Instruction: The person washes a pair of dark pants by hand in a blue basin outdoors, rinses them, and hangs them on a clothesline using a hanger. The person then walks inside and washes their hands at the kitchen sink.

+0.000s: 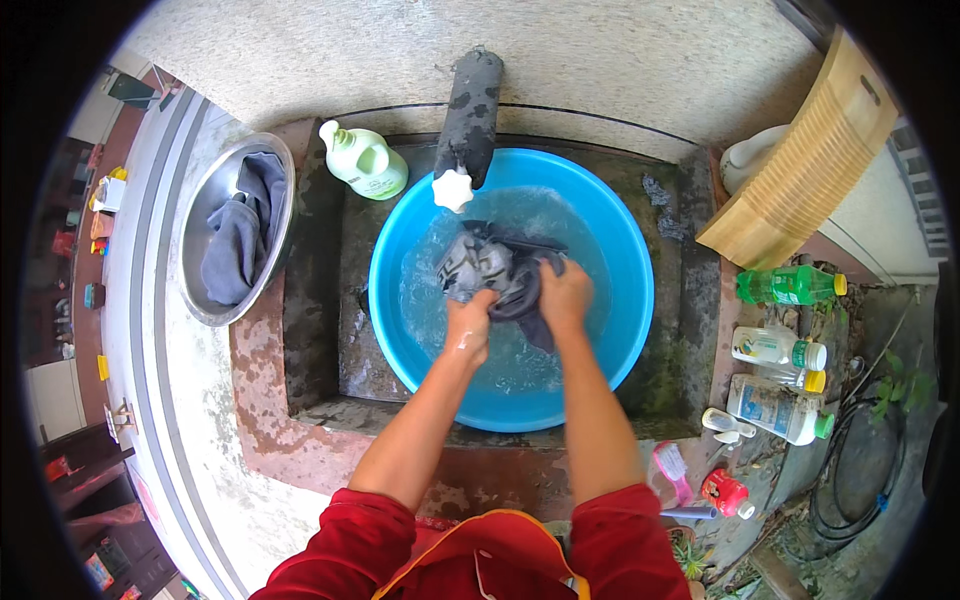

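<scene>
A bundled dark grey garment with a light, patterned patch lies at the water's surface in a round blue plastic basin. My left hand grips the near left side of the cloth, and a trace of suds shows on its wrist. Around the right side of the bundle my right hand is closed, with part of its fingers hidden by the cloth. Bubbly, cloudy water surrounds the garment. Just beyond it a white star-shaped tap handle sits below a dark wrapped pipe.
The basin stands in a stone sink. A steel bowl with grey cloth and a pale green detergent bottle stand left. Rightward are a ridged washboard, a green bottle, several other bottles and a pink brush.
</scene>
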Motion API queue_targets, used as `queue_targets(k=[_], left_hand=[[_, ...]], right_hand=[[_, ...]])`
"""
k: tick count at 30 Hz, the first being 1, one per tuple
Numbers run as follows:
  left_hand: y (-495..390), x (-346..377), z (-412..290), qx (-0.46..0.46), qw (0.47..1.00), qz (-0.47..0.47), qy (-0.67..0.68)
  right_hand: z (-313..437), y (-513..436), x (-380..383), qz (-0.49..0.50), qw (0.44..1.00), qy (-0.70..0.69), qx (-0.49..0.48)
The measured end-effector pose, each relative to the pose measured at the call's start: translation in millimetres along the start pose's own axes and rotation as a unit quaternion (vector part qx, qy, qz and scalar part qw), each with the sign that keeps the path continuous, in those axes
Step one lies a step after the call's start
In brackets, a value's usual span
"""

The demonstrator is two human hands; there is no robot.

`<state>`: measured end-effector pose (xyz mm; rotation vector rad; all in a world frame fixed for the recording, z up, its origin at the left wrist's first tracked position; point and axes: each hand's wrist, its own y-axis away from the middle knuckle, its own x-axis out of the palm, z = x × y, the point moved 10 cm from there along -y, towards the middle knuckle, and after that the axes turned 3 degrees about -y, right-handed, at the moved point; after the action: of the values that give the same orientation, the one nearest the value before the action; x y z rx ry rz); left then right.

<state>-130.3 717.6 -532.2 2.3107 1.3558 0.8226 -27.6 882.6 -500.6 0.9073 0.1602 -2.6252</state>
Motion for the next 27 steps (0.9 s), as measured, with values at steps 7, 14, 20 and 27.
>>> queue_targets(k=[7,14,20,27], left_hand=[[-36.4,-31.8,43.5,-0.089,0.978,-0.059,-0.181],[-87.2,-48.7,70.1,-0.058,0.92,-0.002,-0.388],[-68.0,-26.1,83.1,-0.205,0.969,0.081,-0.11],[-17.8,0.6,55.1,-0.264,0.93,0.179,0.184]], right_hand=[[-42.9,44.8,20.4,0.09,0.982,0.151,-0.075],[-82.0,76.5,80.5,0.212,0.918,0.331,-0.045],[-81.2,46.5,62.5,0.115,0.969,0.089,0.199],[93.8,115.8,-3.1,0.126,0.962,-0.18,-0.16]])
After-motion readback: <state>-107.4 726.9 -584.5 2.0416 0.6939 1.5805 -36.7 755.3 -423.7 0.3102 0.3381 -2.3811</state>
